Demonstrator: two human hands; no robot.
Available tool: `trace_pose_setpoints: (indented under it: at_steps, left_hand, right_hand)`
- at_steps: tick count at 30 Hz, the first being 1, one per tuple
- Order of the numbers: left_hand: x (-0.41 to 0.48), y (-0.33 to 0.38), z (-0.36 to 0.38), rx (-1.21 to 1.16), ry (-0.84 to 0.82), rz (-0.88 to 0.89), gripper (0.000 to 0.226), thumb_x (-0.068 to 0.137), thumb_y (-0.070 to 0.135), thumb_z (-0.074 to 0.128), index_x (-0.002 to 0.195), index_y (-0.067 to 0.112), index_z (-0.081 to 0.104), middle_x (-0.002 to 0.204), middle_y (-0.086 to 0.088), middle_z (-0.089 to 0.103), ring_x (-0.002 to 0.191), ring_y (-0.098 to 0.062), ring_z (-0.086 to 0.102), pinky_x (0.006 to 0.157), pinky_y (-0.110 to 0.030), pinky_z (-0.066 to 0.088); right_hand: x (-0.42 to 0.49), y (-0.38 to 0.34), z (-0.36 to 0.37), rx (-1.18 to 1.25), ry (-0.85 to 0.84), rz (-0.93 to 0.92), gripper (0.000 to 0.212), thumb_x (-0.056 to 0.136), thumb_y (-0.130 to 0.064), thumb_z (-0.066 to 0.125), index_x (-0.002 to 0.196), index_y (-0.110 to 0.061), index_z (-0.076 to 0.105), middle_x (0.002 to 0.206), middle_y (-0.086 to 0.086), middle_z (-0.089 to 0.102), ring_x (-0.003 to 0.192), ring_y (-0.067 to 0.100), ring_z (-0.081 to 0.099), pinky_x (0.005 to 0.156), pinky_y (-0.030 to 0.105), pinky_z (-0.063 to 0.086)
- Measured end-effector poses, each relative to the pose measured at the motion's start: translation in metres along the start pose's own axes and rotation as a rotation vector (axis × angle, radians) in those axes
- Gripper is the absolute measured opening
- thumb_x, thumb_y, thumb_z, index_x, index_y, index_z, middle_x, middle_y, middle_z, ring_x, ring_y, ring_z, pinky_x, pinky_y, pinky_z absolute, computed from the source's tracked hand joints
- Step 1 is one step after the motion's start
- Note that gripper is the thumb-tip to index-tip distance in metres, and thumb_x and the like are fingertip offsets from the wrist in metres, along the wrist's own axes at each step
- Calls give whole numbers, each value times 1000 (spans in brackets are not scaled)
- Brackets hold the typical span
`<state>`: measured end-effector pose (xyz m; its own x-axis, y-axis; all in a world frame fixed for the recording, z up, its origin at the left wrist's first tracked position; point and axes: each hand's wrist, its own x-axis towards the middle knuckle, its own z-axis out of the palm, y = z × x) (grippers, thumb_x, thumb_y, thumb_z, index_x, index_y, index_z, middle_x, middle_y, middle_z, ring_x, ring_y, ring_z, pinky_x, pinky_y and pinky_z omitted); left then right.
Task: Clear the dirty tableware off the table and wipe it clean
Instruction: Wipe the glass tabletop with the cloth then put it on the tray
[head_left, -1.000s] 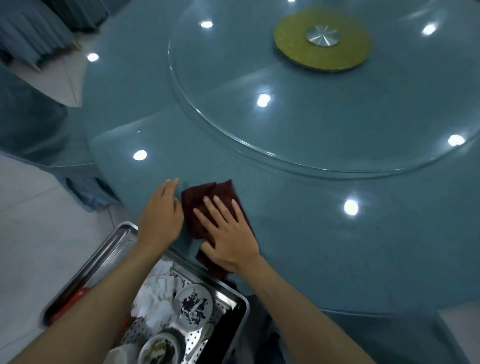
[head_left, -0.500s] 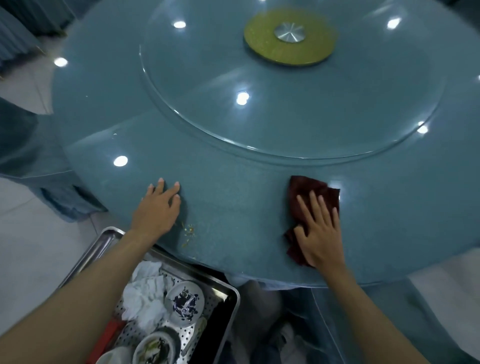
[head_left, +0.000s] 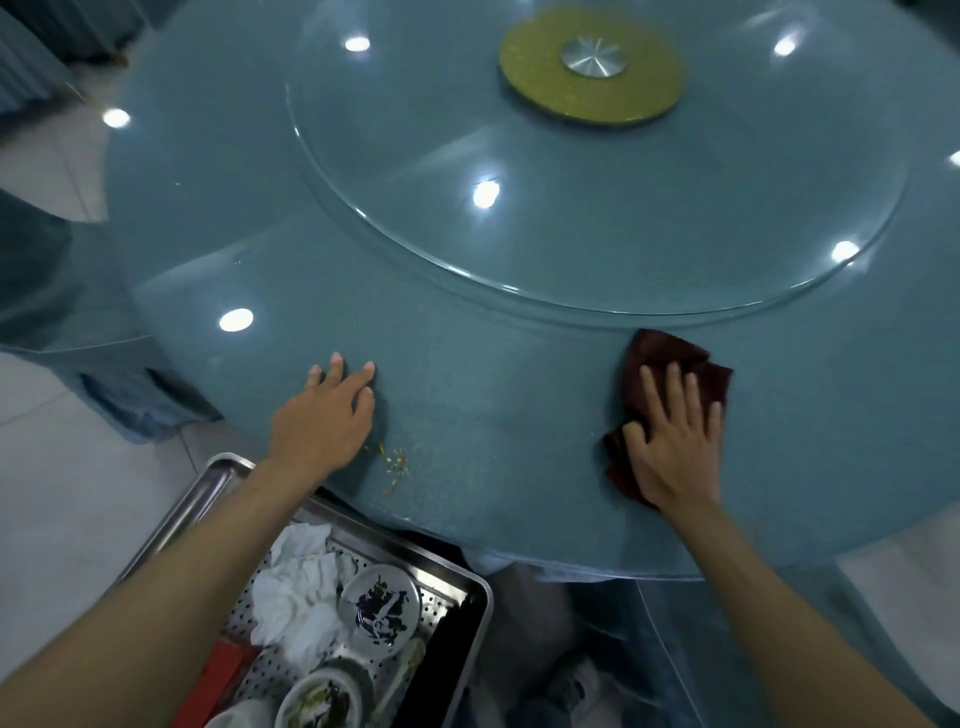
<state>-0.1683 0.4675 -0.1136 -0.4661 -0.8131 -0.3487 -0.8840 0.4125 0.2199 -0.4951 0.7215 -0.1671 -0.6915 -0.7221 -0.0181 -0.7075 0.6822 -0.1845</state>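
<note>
- Head view looks down on a round blue-grey table (head_left: 519, 415) with a glass turntable (head_left: 571, 234) on its middle part; a yellow-green disc (head_left: 535, 93) with a metal hub (head_left: 593, 57) sits at the turntable's centre.
- The right grip (head_left: 675, 447), a bare hand, lies palm down on a dark red cloth (head_left: 670, 353), its fingers straight and spread, pressing the cloth onto the table rather than clutching it.
- The cloth is bunched, and its far corner lies just beside the turntable's near rim.
- The left grip (head_left: 322, 421) rests flat on the bare table near the near edge, fingers relaxed and holding nothing, well apart from the cloth.
- A scatter of yellowish crumbs (head_left: 395, 462) lies on the table just beside the left grip's wrist side, between the two grips but much closer to the left one.
- Below the table's near edge, under the left forearm, stands a metal tray (head_left: 218, 470) with a perforated bottom.
- In the tray lie crumpled white napkins (head_left: 296, 587), a small dish (head_left: 382, 605) with dark smears, a soiled bowl (head_left: 322, 699), a pale spoon (head_left: 402, 670) and a red item (head_left: 223, 670) that I cannot make out.
- Blue fabric (head_left: 130, 395) hangs at the left over the pale tiled floor (head_left: 52, 493).
</note>
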Motion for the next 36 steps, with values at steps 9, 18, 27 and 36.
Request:
trace_pose_setpoints:
  at_steps: [9, 18, 27, 36]
  left_hand:
    - [7, -12, -36, -303, 114, 24, 35, 109, 17, 43, 133, 2, 63, 143, -19, 58, 135, -33, 51, 111, -36, 36]
    - [27, -45, -30, -217, 10, 24, 52, 110, 34, 42, 160, 19, 36, 170, -9, 23, 157, -24, 22, 126, -38, 18]
    - [34, -39, -13, -129, -38, -53, 53, 112, 41, 26, 163, 25, 28, 173, -9, 10, 158, -35, 13, 126, -51, 18]
    - [34, -43, -9, -71, -49, -59, 54, 111, 45, 20, 163, 33, 21, 174, -1, 5, 159, -29, 9, 124, -60, 22]
  right_hand:
    - [-78, -236, 39, 101, -116, -575, 75, 89, -51, 42, 161, -31, 31, 172, 3, 17, 159, 25, 11, 125, 57, 11]
    - [-87, -226, 41, 95, -142, -797, 70, 93, -48, 41, 161, -36, 28, 172, -3, 14, 159, 17, 6, 127, 52, 8]
    - [-49, -46, 8, 46, -28, -249, 76, 88, -46, 39, 162, -36, 25, 172, -2, 15, 159, 21, 11, 127, 53, 14]
    - [-59, 30, -5, 39, 11, 243, 77, 88, -48, 26, 164, -37, 16, 173, 0, 8, 159, 21, 6, 128, 54, 4]
